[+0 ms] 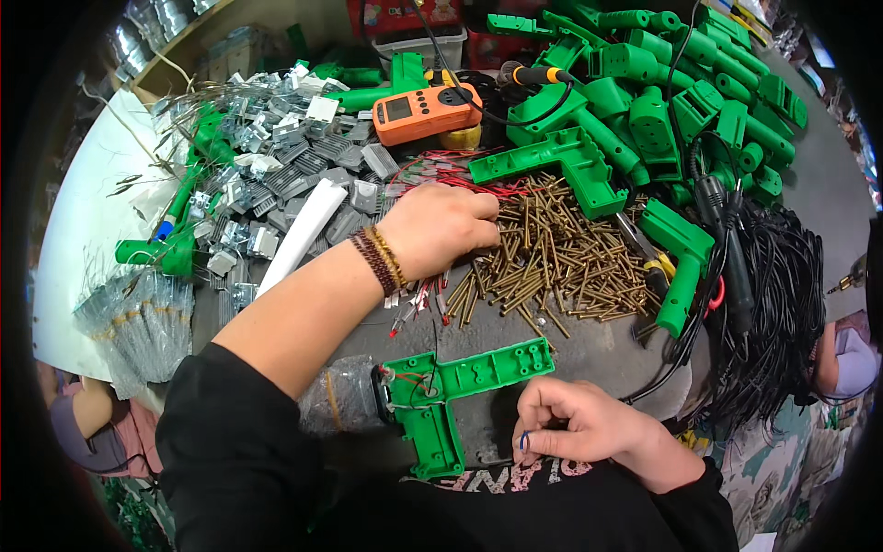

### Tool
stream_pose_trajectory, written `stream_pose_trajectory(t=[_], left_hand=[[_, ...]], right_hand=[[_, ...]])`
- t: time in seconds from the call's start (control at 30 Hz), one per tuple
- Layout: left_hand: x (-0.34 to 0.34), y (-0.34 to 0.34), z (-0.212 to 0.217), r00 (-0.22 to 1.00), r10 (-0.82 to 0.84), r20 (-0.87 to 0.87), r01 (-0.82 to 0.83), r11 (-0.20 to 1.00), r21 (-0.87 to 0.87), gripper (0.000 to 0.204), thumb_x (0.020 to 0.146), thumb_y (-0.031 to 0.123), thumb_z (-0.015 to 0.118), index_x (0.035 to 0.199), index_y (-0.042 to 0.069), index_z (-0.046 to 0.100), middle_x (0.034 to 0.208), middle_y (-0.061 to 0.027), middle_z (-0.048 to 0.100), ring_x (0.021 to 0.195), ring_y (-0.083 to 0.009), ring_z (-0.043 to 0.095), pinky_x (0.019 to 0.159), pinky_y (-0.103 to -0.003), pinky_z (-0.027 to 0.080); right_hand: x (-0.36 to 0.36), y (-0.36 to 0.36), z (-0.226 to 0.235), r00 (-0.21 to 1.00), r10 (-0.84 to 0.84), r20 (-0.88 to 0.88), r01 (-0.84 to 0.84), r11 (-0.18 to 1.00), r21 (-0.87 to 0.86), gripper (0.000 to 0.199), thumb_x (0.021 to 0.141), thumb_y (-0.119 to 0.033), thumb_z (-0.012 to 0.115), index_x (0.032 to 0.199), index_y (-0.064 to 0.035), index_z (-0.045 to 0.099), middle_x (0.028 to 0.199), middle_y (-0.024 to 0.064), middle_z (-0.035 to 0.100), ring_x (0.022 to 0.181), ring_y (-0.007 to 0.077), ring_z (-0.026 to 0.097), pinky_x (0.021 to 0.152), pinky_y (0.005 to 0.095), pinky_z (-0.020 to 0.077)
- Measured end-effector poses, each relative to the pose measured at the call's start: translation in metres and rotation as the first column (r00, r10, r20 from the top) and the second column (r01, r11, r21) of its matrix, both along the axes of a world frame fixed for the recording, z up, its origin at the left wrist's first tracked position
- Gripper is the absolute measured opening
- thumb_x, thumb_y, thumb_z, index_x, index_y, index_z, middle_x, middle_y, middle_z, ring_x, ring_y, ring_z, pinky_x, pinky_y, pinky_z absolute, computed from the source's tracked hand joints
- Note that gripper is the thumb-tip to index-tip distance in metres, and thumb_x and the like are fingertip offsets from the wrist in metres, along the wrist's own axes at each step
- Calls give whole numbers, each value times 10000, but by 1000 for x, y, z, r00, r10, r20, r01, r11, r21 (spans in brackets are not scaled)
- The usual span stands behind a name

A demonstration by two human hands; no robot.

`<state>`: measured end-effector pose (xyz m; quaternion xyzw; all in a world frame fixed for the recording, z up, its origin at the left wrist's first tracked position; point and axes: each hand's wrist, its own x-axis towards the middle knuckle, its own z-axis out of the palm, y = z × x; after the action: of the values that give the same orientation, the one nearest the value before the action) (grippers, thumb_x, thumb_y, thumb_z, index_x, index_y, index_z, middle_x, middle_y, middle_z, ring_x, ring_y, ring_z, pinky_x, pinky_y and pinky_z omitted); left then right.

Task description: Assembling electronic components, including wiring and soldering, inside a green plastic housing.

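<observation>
1. We take the green half-shell [452, 386] lying open on the counter [589, 354] just in front of us as our landmark; it is a pistol-shaped plastic casing with its inner side up, the barrel pointing right and the grip pointing toward our body.
2. Our left hand [440, 230] reaches out beyond the shell, knuckles up, with its fingers curled down into the near-left edge of the heap of brass screws [552, 262]; we cannot tell whether it has pinched any.
3. On that wrist sit beaded bracelets [380, 260], and a black sleeve covers the forearm nearer our body.
4. Our right hand [579, 425] rests just right of the shell's grip, fingers folded in around a small thin piece with a blue bit [523, 442] showing at the fingertips; what it is stays too small to tell.
5. Between the shell and the left hand lie thin red wires with metal ends [418, 304].
6. Beyond the screws, far from the shell, more green casings [662, 101] are piled up, with an orange meter [425, 110] to their left.
7. Far left of the shell lies a spread of small grey metal parts [294, 175] and a white strip [302, 235].
8. Right of the shell, black cords [782, 304] bunch together.
9. A clear bag [345, 397] touches the shell's left end.
</observation>
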<state>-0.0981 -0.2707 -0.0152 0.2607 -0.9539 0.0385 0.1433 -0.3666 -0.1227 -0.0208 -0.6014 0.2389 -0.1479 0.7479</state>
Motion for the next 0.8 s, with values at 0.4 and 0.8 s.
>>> stream_pose_trajectory(t=[0.4,0.8], left_hand=[[23,34,21,511,700,-499,-53,605,794,75,963,71,599,959,36,533,873,-59,605,748,-144,596,653,-269,480],[4,248,33,383,764,-519,218,471,855,106,906,-9,709,1003,-9,665,949,-86,703,827,-130,667,722,-253,535]], right_hand=[[14,13,15,977,-202,61,202,979,7,117,979,-31,598,1071,11,539,1013,124,715,930,146,707,800,266,567],[27,17,37,962,-272,0,235,828,-509,124,917,-123,701,988,-21,709,844,98,730,730,198,716,659,308,551]])
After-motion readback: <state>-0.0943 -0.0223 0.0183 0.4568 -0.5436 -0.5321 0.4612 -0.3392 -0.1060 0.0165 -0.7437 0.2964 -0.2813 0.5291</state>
